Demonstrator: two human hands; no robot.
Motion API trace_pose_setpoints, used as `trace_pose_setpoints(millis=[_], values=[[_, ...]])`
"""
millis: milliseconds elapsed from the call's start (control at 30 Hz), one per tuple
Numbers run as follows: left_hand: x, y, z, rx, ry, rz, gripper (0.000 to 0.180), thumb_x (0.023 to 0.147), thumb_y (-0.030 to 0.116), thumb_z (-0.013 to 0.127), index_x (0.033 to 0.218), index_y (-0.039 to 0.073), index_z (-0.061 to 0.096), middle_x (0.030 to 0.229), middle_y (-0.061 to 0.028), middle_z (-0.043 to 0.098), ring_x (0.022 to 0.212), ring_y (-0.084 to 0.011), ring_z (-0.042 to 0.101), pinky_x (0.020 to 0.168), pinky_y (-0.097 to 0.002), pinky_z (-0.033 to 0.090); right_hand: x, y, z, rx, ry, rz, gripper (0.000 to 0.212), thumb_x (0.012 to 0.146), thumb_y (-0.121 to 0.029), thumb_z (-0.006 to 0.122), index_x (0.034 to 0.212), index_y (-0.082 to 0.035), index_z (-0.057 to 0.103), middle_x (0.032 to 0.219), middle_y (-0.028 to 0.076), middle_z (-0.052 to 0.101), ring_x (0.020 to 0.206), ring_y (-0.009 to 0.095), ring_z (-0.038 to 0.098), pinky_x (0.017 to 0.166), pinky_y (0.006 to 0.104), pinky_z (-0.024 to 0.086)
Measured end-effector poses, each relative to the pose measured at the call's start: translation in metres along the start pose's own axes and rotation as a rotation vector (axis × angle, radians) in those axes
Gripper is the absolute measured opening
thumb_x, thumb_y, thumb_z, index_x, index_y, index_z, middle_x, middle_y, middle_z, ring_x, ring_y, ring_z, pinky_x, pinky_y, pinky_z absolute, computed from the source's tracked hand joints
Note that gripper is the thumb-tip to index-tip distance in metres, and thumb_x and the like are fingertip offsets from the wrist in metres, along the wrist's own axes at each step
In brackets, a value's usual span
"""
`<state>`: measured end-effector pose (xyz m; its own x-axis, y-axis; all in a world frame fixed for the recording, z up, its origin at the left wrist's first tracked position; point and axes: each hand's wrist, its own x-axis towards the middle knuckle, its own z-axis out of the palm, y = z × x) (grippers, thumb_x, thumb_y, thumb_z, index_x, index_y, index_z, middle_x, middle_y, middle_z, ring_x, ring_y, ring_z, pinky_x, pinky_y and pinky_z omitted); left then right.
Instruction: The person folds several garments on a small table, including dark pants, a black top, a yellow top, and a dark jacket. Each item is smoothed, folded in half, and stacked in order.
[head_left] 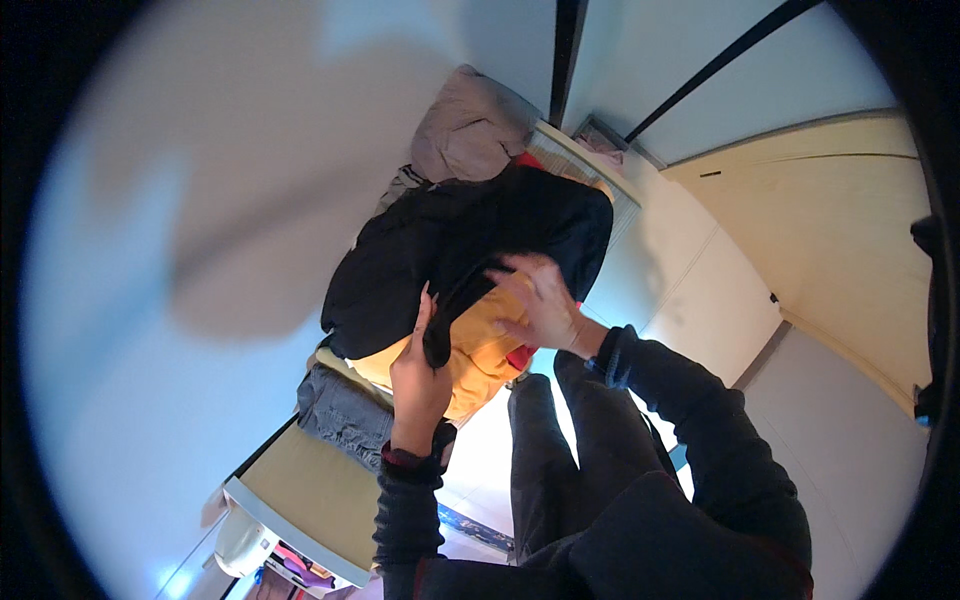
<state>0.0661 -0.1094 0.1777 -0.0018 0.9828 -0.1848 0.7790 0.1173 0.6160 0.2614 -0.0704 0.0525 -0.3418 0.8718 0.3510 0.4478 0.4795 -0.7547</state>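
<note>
A black garment [480, 220] lies spread over a pile of clothes, its near edge folded back above a yellow-orange garment [482, 345]. My left hand [418, 375] has a strip of the black garment's near edge between thumb and fingers, with the fingers pointing away from me. Fingers spread and a little blurred, my right hand [545, 305] is over the yellow-orange garment, its fingertips by the black cloth. I cannot tell whether they touch it. Bits of red cloth [520, 357] show beside the yellow-orange one.
A grey-brown cushion-like bundle [470, 125] sits at the pile's far end. Folded grey jeans [345, 415] lie at its near left, beside a pale wooden surface [320, 495]. A wall [230, 280] runs along the left. Pale wooden panels [820, 220] stand at right.
</note>
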Motion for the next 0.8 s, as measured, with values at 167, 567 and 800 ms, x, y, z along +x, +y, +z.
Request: trace_pose_setpoints(millis=[167, 567, 800], values=[[-0.030, 0.033, -0.040, -0.052, 0.223, -0.034, 0.039, 0.090, 0.001, 0.054, 0.129, 0.003, 0.057, 0.116, -0.0206, 0.065, 0.105, -0.0315, 0.067, 0.088, -0.0355, 0.051, 0.032, 0.000, -0.010, -0.156, 0.032, -0.006, 0.056, 0.074, -0.019, 0.075, 0.125, -0.008, 0.053, 0.122, 0.015, 0.053, 0.116, 0.033, 0.048, 0.103, 0.0456, 0.036], [-0.141, 0.064, -0.163, -0.058, 0.979, -0.149, 0.035, 0.099, 0.017, 0.057, 0.073, -0.002, 0.044, 0.062, -0.0009, 0.031, 0.062, -0.0074, 0.027, 0.051, -0.0248, 0.025, 0.046, -0.173, -0.017, 0.235, -0.350, -0.216, 0.044, 0.085, -0.015, 0.067, 0.122, -0.002, 0.047, 0.114, 0.021, 0.056, 0.101, 0.040, 0.058, 0.085, 0.0436, 0.049], [-0.279, 0.050, -0.229, -0.013, 1.197, -0.109, 0.020, 0.095, 0.011, 0.063, 0.085, -0.007, 0.060, 0.063, -0.0006, 0.044, 0.063, -0.0061, 0.034, 0.055, -0.0210, 0.033, 0.058, -0.301, -0.036, 0.679, -0.502, -0.190, 0.041, 0.083, 0.006, 0.056, 0.123, -0.001, 0.052, 0.119, 0.014, 0.057, 0.105, 0.024, 0.058, 0.095, 0.0307, 0.045]])
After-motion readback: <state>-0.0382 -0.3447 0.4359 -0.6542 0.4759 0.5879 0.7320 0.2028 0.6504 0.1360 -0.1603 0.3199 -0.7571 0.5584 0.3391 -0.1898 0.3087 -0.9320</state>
